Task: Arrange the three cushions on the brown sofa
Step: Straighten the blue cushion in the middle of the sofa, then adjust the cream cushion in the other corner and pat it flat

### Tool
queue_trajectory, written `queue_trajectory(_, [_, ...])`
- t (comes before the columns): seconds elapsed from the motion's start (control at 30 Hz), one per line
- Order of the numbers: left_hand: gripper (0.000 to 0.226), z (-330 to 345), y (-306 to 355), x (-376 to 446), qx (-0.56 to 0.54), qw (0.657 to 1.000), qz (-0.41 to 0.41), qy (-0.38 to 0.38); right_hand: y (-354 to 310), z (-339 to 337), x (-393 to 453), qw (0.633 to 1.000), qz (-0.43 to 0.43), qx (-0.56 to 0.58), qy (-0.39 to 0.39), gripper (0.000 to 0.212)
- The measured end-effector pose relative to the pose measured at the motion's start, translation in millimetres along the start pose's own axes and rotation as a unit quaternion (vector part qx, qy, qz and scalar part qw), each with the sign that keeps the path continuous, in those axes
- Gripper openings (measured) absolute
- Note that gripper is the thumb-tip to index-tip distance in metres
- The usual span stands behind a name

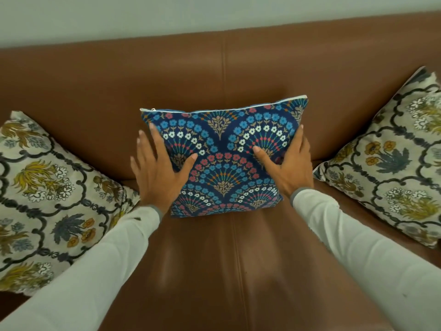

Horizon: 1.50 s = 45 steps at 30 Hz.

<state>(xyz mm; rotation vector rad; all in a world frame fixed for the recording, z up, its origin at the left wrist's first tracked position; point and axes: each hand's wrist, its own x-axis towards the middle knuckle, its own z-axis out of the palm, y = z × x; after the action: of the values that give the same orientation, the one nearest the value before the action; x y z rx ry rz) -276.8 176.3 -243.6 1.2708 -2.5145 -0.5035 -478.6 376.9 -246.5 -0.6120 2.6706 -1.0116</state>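
Observation:
A dark blue cushion [222,149] with fan-shaped flower patterns leans upright against the backrest in the middle of the brown sofa [119,91]. My left hand [160,170] lies on its left edge with fingers spread and the thumb on its front. My right hand [288,163] holds its right edge the same way. A cream floral cushion [47,194] leans at the left end of the sofa. A matching cream floral cushion [391,158] leans at the right end.
A pale wall [191,15] runs behind the sofa's backrest. Bare brown seat [202,271] stretches in front of the blue cushion, between my two white sleeves.

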Motion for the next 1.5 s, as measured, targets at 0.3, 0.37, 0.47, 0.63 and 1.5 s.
queue_trajectory(0.3, [0.087, 30.1, 123.5, 5.8, 0.218, 0.918, 0.328, 0.037, 68.7, -84.3, 11.2, 0.934, -0.095, -0.330, 0.100, 0.111])
queue_trajectory(0.37, [0.086, 47.0, 166.1, 7.9, 0.206, 0.909, 0.361, 0.030, 97.1, -117.0, 16.0, 0.925, -0.067, -0.356, 0.116, 0.112])
queue_trajectory(0.47, [0.087, 74.9, 231.4, 8.4, 0.190, 0.900, 0.391, 0.007, 144.4, -169.0, 20.5, 0.916, -0.011, -0.377, 0.134, 0.111])
queue_trajectory(0.63, [0.093, 123.3, 344.3, 5.9, 0.108, 0.900, 0.407, -0.115, 228.9, -249.0, 24.7, 0.918, 0.113, -0.341, 0.170, 0.112])
queue_trajectory(1.5, [0.036, 206.1, 468.9, 55.8, -0.475, 0.826, -0.033, -0.301, 312.9, -290.8, 67.6, 0.885, 0.150, 0.198, 0.393, 0.056])
